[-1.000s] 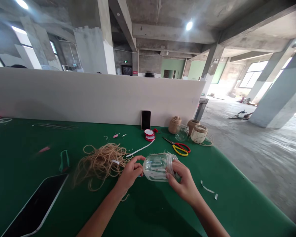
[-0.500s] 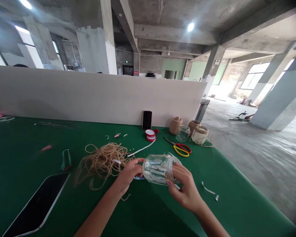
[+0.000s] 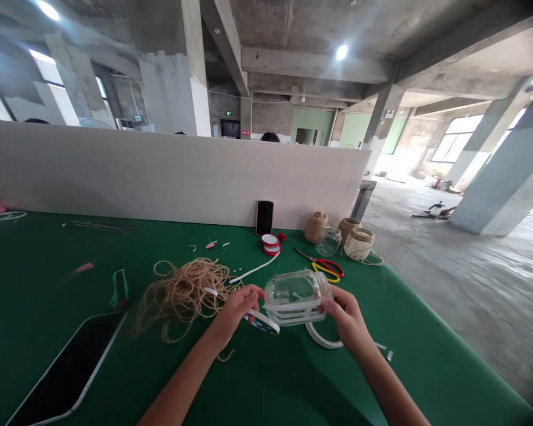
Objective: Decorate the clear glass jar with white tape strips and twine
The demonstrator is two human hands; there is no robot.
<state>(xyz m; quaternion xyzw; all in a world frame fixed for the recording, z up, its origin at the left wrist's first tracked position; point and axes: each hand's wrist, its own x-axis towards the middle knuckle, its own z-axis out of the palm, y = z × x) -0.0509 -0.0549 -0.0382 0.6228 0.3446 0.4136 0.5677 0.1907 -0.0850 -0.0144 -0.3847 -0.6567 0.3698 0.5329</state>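
Observation:
A clear glass jar [image 3: 293,288] lies on its side in the air, its mouth towards the right. White tape strips run along its lower side. My right hand [image 3: 347,316] is closed around the jar's neck. In my left hand [image 3: 234,312] is a roll of white tape [image 3: 266,324] with blue print inside its ring; the fingertips are close to the jar's base. Below the jar, a white tape ring [image 3: 322,338] rests on the green table, partly hidden by my right hand. A tangled heap of jute twine [image 3: 190,290] is left of my left hand.
Scissors [image 3: 326,267] with red and yellow handles lie beyond the jar. Behind them stand twine-wrapped jars [image 3: 316,227] and a bare glass jar [image 3: 328,241]. Red-rimmed ribbon spools [image 3: 270,244] sit near an upright phone [image 3: 265,218]. A large dark tablet [image 3: 68,367] lies front left.
My right hand has turned the jar and shifted it slightly right, bringing its taped side lower. The left-hand tape roll now shows more clearly, and the white ring on the table has come into view.

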